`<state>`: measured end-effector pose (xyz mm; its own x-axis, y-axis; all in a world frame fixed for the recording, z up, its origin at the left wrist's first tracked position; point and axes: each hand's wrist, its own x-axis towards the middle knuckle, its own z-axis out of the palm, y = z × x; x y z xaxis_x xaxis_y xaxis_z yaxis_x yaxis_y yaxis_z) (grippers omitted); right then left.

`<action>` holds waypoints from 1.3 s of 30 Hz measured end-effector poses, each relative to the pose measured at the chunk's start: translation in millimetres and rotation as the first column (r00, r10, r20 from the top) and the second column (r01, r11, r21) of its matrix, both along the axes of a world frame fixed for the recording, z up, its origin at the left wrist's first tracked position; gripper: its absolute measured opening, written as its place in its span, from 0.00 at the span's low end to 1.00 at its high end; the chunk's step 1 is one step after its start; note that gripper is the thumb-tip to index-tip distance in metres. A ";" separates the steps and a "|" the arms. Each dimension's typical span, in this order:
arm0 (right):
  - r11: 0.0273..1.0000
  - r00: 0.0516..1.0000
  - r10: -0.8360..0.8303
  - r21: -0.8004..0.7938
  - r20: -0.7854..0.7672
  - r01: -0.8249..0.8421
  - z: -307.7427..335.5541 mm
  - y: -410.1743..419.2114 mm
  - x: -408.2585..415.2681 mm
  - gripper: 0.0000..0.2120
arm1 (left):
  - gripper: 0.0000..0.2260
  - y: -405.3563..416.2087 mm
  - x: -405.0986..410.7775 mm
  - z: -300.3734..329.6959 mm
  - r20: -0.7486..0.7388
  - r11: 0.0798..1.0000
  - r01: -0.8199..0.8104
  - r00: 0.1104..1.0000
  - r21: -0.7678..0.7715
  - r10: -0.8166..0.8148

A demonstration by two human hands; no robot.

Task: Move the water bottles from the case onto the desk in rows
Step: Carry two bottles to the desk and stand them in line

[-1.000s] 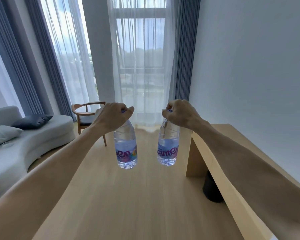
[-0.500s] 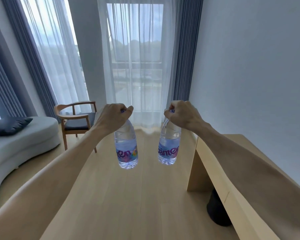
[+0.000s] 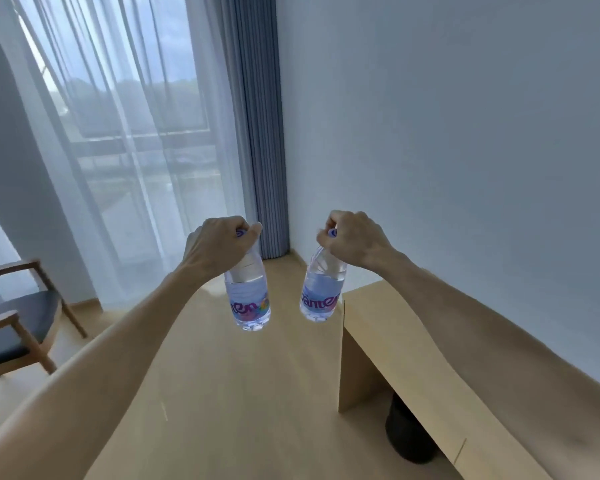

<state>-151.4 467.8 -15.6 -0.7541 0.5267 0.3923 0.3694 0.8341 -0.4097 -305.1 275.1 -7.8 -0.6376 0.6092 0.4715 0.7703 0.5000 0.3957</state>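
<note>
My left hand (image 3: pixel 217 242) grips the purple-capped top of a clear water bottle (image 3: pixel 248 299) that hangs upright over the wooden floor. My right hand (image 3: pixel 352 237) grips the cap of a second water bottle (image 3: pixel 321 296), which tilts slightly and hangs just left of the light wooden desk's (image 3: pixel 388 327) far end. Both bottles carry a purple label. The case is out of view. No bottles show on the visible part of the desk top.
A dark round bin (image 3: pixel 409 434) stands under the desk. A wooden chair (image 3: pixel 18 327) with a dark seat is at the left. Sheer curtains (image 3: pixel 125 133) and a blue drape (image 3: pixel 257 133) cover the window ahead; a plain wall (image 3: pixel 465 133) runs behind the desk.
The view has swung to the right: the sofa has left the frame, the chair has slid to the left edge and the desk fills more of the right. Both hands still hold their bottles.
</note>
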 end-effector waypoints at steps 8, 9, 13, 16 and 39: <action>0.982 0.980 -0.183 -0.028 0.077 0.186 -12.7 123.9 -19.8 0.10 | 0.19 148.7 -57.3 -25.5 0.022 0.977 0.209 0.977 0.039 -0.210; 0.979 0.977 -0.196 -0.033 0.089 0.199 -15.9 141.9 -20.2 0.10 | 0.19 168.7 -60.5 -29.7 0.027 0.972 0.231 0.972 0.041 -0.232; 0.968 0.966 -0.238 -0.059 0.100 0.244 -29.3 204.8 -19.3 0.10 | 0.19 241.3 -70.1 -45.7 0.067 0.961 0.278 0.958 0.002 -0.278; 0.957 0.956 -0.274 -0.073 0.107 0.282 -41.0 251.5 -19.3 0.10 | 0.18 297.4 -74.9 -58.9 0.097 0.944 0.329 0.941 -0.024 -0.325; 0.762 0.751 -0.578 -0.116 0.320 0.637 -152.2 473.3 24.5 0.09 | 0.15 667.1 -61.5 -186.7 0.255 0.587 0.782 0.623 -0.209 -0.739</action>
